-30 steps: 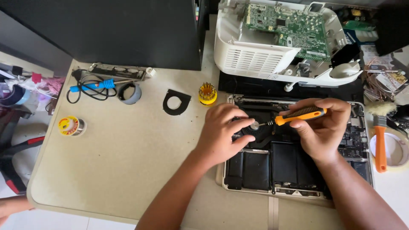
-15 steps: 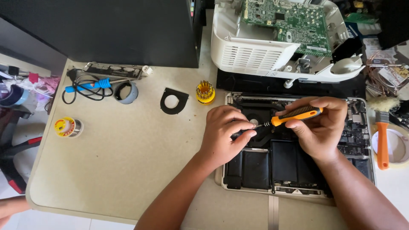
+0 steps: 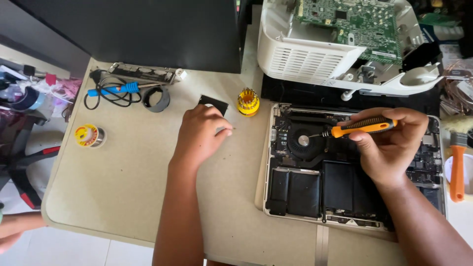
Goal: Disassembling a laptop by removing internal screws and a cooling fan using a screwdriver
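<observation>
Screwdriver (image 3: 362, 126) in my right hand (image 3: 389, 145), orange and black handle, lying nearly level: long axis runs left to right, handle end up toward the right, thin tip aimed left and a touch down at the fan (image 3: 301, 141) inside the open laptop (image 3: 345, 167). Tip sits just right of the fan's hub; I cannot tell whether it touches. My right fingers curl over the handle from above, thumb underneath, wrist cocked, forearm coming in from the lower right across the laptop's black battery cells.

My left hand (image 3: 199, 133) is out on the tabletop (image 3: 128, 182), left of the laptop, palm down, fingers bunched and pressed to the surface, fingertips pointing right toward a tiny dark speck. It partly covers a flat black square piece (image 3: 214, 103). Forearm runs straight up from the bottom edge.

Just beyond my fingers stands a yellow bit holder (image 3: 248, 101). Further left: a grey tape ring (image 3: 156, 99), a blue-handled tool (image 3: 116, 89) with black cord, and a solder spool (image 3: 88, 135). A white gutted device (image 3: 315, 54) with green board sits behind the laptop.
</observation>
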